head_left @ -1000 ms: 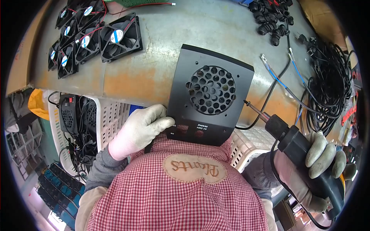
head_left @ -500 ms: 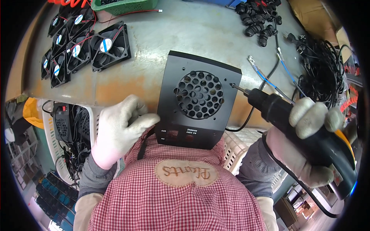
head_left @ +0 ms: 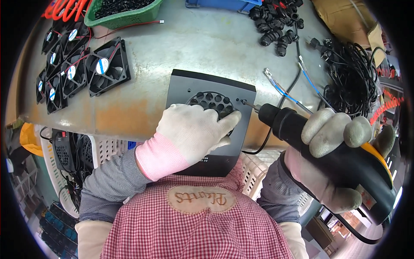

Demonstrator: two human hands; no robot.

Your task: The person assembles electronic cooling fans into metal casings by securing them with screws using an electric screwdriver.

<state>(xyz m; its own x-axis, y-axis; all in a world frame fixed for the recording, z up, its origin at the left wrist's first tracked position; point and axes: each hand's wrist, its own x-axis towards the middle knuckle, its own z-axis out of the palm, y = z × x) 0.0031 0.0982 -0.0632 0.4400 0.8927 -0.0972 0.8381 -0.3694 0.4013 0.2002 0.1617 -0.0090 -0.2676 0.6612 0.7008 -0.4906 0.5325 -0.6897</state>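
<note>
Over at the far left of the desk (head_left: 181, 47) the row of small black fans (head_left: 75, 69) lay just as it had a second earlier, with the green basket (head_left: 125, 13) behind it and the white crate (head_left: 92, 151) tucked under the edge, none of it touched. What had changed was nearer the middle: my left hand (head_left: 194, 134), which had been resting at the near left corner of the black panel (head_left: 189, 86), had slid up and now lay flat across the round grille (head_left: 213, 101), its gloved fingers (head_left: 226, 121) spread and pressing down rather than gripping anything. The panel itself sat flat on the desk right in front of my checked apron (head_left: 198, 228), and it had come a little closer to me. To its right, my right hand (head_left: 332, 159) was wrapped tightly around the black and yellow electric screwdriver (head_left: 345, 159), fingers closed fully on its grip. That tool had swung in from the side, and its tip now met a screw (head_left: 243, 102) at the grille's right edge. I judged that meant the panel was braced and the screw was about to be driven. Farther right, loose blue wires (head_left: 302, 80) and a tangle of black cables (head_left: 353, 82) lay untouched.
</note>
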